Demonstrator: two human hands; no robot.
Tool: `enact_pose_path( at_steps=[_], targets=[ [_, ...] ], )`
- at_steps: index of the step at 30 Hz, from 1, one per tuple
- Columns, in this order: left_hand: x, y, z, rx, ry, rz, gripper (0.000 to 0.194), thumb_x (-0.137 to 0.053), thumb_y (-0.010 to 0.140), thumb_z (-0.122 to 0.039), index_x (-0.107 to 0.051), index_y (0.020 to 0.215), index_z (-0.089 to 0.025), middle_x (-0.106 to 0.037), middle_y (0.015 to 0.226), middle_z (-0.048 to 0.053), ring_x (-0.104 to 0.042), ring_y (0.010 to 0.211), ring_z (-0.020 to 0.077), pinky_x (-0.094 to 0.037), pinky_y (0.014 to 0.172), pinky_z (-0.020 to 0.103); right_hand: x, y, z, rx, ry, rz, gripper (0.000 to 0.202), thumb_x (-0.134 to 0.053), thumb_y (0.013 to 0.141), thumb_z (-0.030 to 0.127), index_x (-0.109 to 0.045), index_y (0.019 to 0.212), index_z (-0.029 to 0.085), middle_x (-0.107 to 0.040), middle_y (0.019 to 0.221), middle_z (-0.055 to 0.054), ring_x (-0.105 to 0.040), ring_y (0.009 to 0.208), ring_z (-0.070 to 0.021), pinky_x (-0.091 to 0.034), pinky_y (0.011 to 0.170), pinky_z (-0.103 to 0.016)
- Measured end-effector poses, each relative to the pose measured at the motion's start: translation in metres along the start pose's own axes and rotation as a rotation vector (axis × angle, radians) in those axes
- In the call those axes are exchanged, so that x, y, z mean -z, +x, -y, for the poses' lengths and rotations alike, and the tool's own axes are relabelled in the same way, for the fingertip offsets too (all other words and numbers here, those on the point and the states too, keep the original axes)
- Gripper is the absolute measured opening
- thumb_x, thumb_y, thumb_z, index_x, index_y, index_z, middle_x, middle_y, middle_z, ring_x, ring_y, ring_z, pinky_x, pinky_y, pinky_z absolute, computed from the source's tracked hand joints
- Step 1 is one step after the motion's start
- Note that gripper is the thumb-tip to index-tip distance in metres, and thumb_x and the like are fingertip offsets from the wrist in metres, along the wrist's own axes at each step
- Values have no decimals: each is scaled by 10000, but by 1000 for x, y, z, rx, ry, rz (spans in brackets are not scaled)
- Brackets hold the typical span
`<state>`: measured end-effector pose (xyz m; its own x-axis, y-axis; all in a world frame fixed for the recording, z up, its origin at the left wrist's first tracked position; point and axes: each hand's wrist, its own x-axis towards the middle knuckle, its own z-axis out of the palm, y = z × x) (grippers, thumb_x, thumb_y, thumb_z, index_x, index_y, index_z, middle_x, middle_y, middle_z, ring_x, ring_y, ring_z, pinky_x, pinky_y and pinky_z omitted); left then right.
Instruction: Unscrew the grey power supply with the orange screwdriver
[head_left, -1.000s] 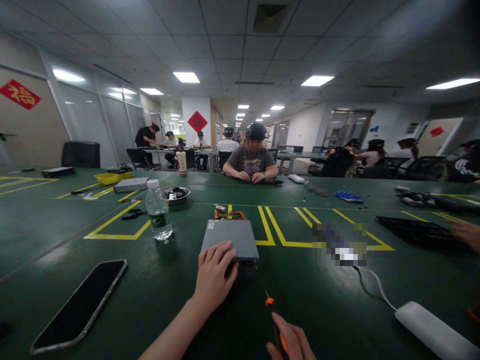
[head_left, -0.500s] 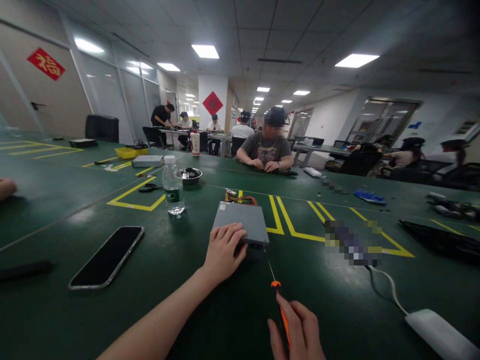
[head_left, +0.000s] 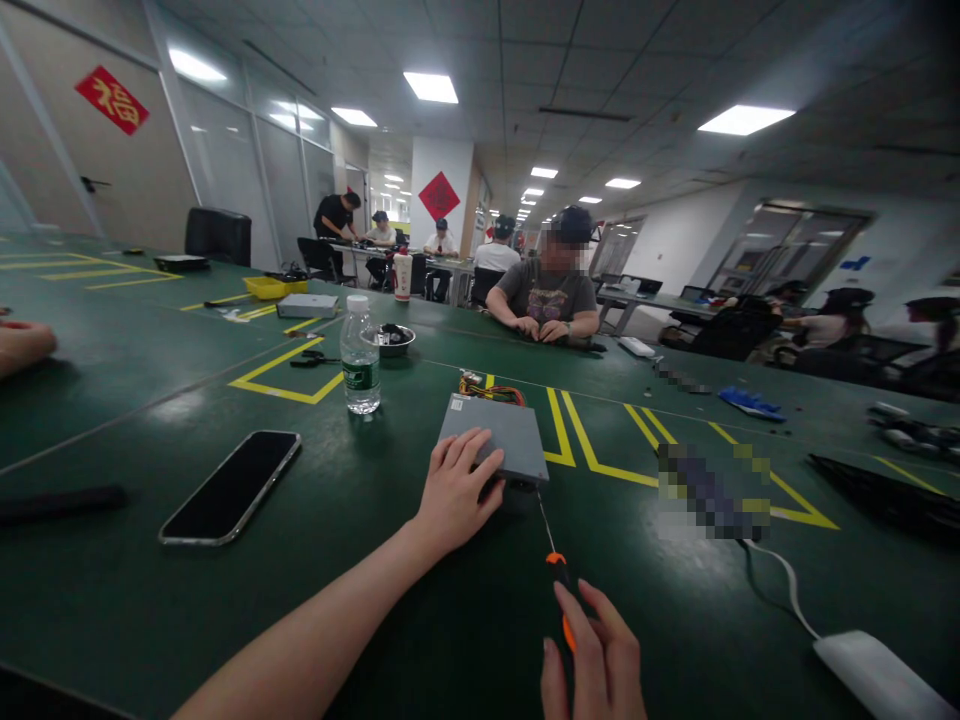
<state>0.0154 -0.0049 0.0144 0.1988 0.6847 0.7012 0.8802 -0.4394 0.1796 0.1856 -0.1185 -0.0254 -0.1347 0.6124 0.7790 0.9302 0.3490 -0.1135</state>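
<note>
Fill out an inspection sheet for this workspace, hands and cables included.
Surface: green table, marked with yellow tape.
Work items: gray box lying flat; orange-black screwdriver, tip at the box's near right corner, contact unclear.
Clutter: phone, clear bottle, metal bowl, yellow tray.
Hands: left hand rests on the box; right hand holds the screwdriver.
Cables: coloured wires behind the box; white cable to a white block.
Surroundings: person across the table; more people farther back.

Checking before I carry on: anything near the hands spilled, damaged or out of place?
Nothing stands out: the left hand rests on the gray box, the right hand holds the screwdriver, the bottle stands upright. The pixelated item at right can't be judged.
</note>
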Motion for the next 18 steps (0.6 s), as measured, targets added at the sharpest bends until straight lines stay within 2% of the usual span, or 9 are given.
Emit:
enact_pose_path(
  at_steps=[3, 5, 7, 9, 11, 14, 16, 18],
  targets=[
    [1, 0, -1, 1, 7, 3, 288, -496, 829, -325, -553, 1103, -258, -539, 1248, 42, -440, 1179, 219, -300, 969, 408, 1, 0, 0, 49, 29, 10, 319, -288, 957, 296, -525, 1144, 191, -570, 1134, -131, -617, 962, -231, -531, 749, -333],
    [1, 0, -1, -2, 5, 1, 282, -492, 833, -323, -554, 1100, -258, -549, 1235, 42, -454, 1164, 218, -315, 949, 404, 6, 1, -6, 13, 27, 43, 302, -321, 950, 310, -527, 1147, 208, -601, 1092, -111, -644, 894, -209, -546, 684, -279],
    [1, 0, 0, -3, 3, -1, 274, -488, 838, -323, -557, 1095, -258, -552, 1231, 45, -455, 1163, 221, -317, 943, 405, 10, 3, -13, -50, 17, 106, 321, -307, 954, 334, -507, 1170, 206, -634, 997, -93, -669, 711, -156, -533, 521, -194],
    [0, 0, 0, -1, -1, -4, 265, -489, 838, -321, -561, 1086, -259, -557, 1224, 45, -458, 1159, 224, -318, 937, 406, 11, 2, -16, -73, 15, 135, 332, -305, 953, 361, -498, 1161, 188, -635, 964, -95, -669, 671, -144, -519, 471, -170],
    [-1, 0, 1, 0, -4, -3, 264, -492, 836, -319, -561, 1084, -260, -557, 1224, 45, -463, 1153, 226, -317, 931, 410, 9, 1, -14, -6, 5, 113, 348, -336, 939, 389, -506, 1136, 157, -608, 1001, -134, -669, 787, -185, -550, 566, -210],
    [-1, 0, 1, -5, -10, 9, 276, -491, 836, -323, -552, 1098, -260, -549, 1237, 43, -460, 1157, 225, -312, 931, 412, 4, -1, -5, 28, -31, 98, 333, -295, 950, 315, -508, 1151, 155, -571, 1069, -160, -643, 909, -225, -557, 688, -284],
    [-1, 0, 1, -4, -13, 16, 278, -486, 839, -325, -549, 1102, -260, -547, 1240, 42, -456, 1162, 221, -309, 935, 410, 4, -1, -2, 15, -5, 129, 331, -293, 952, 304, -489, 1179, 163, -585, 1065, -142, -655, 868, -201, -557, 632, -239],
    [-1, 0, 1, 1, -13, 19, 276, -483, 841, -325, -550, 1101, -261, -547, 1240, 42, -456, 1164, 221, -309, 937, 410, 6, 1, -3, -58, 9, 163, 340, -279, 958, 321, -468, 1196, 171, -613, 1011, -113, -669, 768, -170, -543, 536, -197]
  ],
)
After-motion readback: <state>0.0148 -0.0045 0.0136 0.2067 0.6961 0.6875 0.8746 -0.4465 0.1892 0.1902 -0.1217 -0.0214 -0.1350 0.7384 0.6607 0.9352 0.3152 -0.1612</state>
